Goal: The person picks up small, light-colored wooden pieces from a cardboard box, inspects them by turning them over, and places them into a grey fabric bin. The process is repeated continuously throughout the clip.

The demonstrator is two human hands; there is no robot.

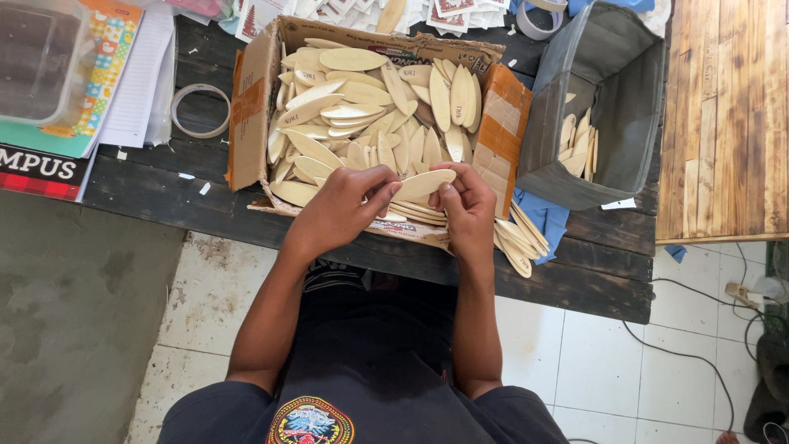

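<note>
Desk edge: The dark plank desk (164,189) ends just in front of the person's body, and both forearms cross its near edge to reach the open cardboard box (251,107).
Box: It sits near the front edge, flaps splayed outward, filled with pale, leaf-shaped wooden pieces (353,107) heaped loosely.
Open room: A bare strip of planks lies left of the box, reaching to a ring of tape (200,110) and stacked books and papers (99,90); the right side is crowded.
Right side: A grey fabric bin (608,107) stands just beside the box's right flap, a few of the same wooden pieces inside; more of them lie fanned out (518,238) on the desk edge, over blue cloth (546,218).
Left hand: The left hand (341,205) hangs over the near side of the box, fingers curled together, the tips pinching the left end of a single wooden piece (423,184).
Right hand: The right hand (467,205) meets it from the other side, fingers bent closed on the right end of the same piece.
Held piece: It lies roughly level between the two hands, just above the box's front wall.
Floor: Tiled floor (600,362) shows beneath the desk, a cable trailing across it at right.
</note>
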